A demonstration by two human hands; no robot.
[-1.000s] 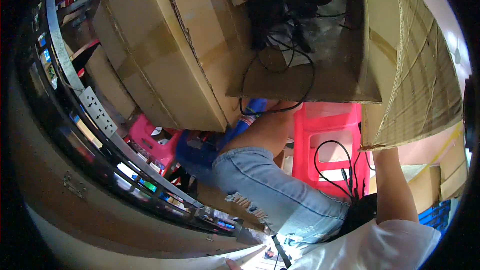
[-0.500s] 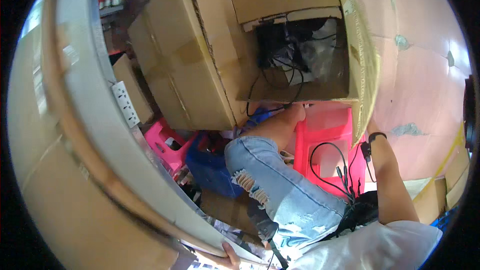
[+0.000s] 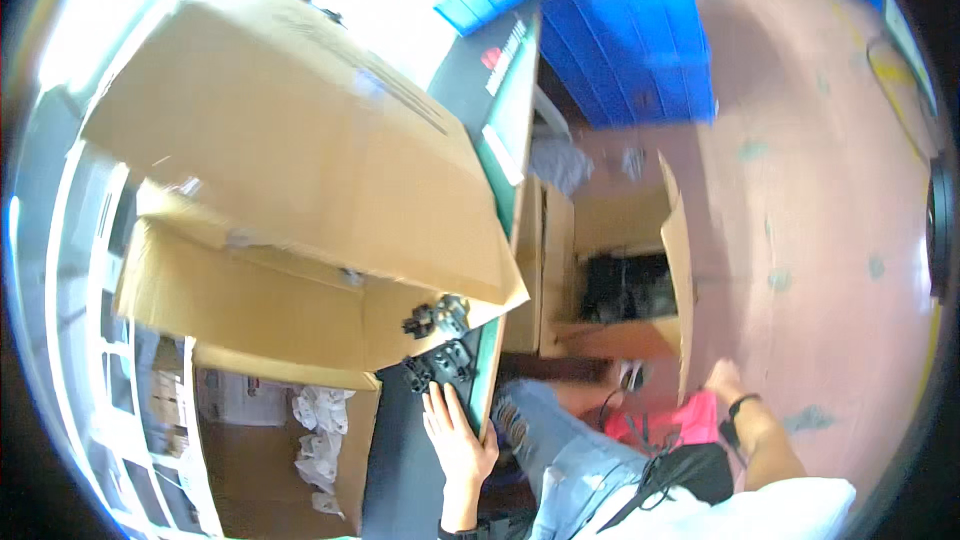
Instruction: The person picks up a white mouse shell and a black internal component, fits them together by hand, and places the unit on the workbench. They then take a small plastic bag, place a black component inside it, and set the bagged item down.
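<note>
My left hand (image 3: 458, 445) lies at the edge of the dark tabletop (image 3: 395, 460), fingers stretched out and thumb by the edge. Its fingertips reach several small black plastic parts (image 3: 445, 365), whose exact kind I cannot make out. To its left stands an open cardboard box (image 3: 362, 440) with white plastic bags (image 3: 322, 440) inside. My right hand (image 3: 725, 382) is low on the right, beside the pink plastic stool (image 3: 695, 420) and a cardboard flap. Its fingers are blurred, and I see nothing clearly held. Black cables (image 3: 655, 440) lie at my lap.
A large cardboard box (image 3: 300, 140) sits on its side on the table. Beyond my knees, an open floor box (image 3: 620, 340) holds dark items. Stacked blue crates (image 3: 635, 50) stand at the far end. Pinkish floor (image 3: 800, 240) stretches along the right.
The view has swung up over the tabletop. My left hand has come from under the table edge to the black parts on top. My right hand now shows past the box flap.
</note>
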